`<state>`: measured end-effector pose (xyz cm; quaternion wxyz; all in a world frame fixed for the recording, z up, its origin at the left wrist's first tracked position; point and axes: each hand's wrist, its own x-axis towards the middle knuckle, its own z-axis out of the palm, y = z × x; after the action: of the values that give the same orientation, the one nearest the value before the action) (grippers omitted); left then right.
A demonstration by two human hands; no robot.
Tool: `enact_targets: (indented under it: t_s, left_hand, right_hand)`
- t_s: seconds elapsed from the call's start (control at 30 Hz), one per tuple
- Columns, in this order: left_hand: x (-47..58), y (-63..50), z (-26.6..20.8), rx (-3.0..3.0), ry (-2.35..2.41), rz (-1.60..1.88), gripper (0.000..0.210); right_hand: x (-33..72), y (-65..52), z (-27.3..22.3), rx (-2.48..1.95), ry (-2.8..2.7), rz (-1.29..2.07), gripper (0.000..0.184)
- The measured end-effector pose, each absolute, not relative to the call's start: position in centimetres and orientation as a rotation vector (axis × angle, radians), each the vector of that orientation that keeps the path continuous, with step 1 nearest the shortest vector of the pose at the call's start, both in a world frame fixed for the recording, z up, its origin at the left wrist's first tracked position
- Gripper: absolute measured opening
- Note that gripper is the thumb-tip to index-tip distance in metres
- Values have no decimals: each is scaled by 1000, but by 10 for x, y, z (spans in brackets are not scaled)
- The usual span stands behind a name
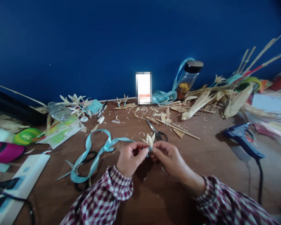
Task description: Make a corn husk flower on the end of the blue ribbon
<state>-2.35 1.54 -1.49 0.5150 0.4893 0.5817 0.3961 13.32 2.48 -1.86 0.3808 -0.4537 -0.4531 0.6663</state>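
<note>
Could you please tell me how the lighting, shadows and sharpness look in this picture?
In the head view: the white rectangle is blown out and pixelated; the blue glue gun casts a soft shadow on the table; the papers at far right look smeared; the pale flower between the fingers is fairly clear.

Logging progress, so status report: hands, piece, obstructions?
Left hand and right hand pinching pale husk flower at base. Light-blue ribbon looped left. Black-handled scissors close beyond.
</note>
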Motion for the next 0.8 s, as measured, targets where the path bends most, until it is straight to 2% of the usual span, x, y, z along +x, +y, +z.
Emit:
enact_targets:
  t_s: [0.2, 0.47, 0.8]
  left_hand:
    - [-25, 17, -12, 1298, 1390, 1014, 11]
    - [-24, 15, -18, 1200, 1431, 931, 25]
    - [-22, 16, -16, 1216, 1499, 873, 24]
  right_hand:
    - [136, 24, -17, -1152, -1307, 1593, 18]
    - [135, 23, -17, -1176, -1321, 1591, 16]
    - [134, 21, -26, -1173, -1285, 1560, 13]
